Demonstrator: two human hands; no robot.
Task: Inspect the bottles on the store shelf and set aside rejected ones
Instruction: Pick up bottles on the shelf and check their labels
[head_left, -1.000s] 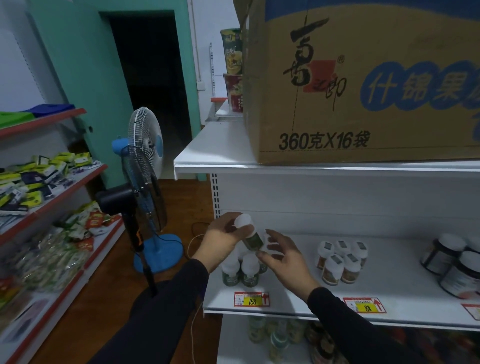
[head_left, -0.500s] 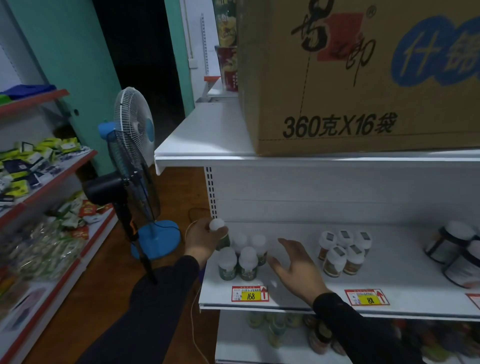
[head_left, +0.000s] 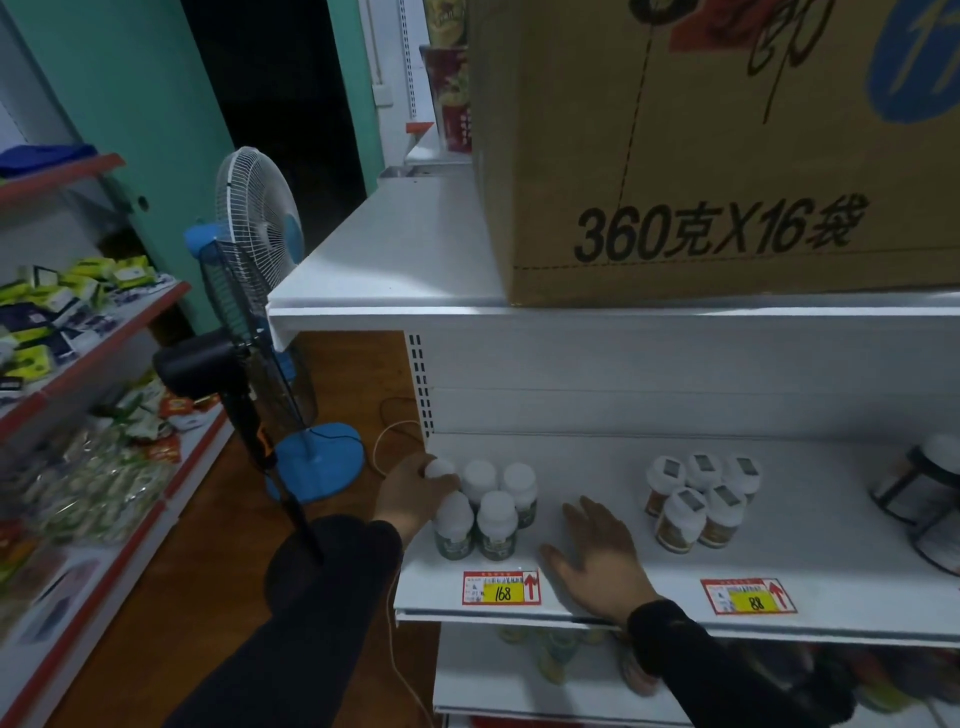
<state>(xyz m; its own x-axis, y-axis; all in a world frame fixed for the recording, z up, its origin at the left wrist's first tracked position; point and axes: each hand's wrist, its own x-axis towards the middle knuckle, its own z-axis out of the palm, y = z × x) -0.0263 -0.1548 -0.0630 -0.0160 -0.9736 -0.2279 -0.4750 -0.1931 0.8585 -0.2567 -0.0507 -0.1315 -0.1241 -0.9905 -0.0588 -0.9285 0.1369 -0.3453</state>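
Left hand (head_left: 413, 496) grips round white-capped bottle (head_left: 440, 470) at smooth shelf (head_left: 597, 467) left edge; right hand (head_left: 602, 553) flat, fingers spread, on bare shelf.

Left hand (head_left: 410, 496) grips shelved bottle (head_left: 440, 470)

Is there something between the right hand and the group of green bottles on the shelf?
Nothing visible. The right hand lies open on bare shelf, apart from the green bottles. The left hand holds the back-left bottle.
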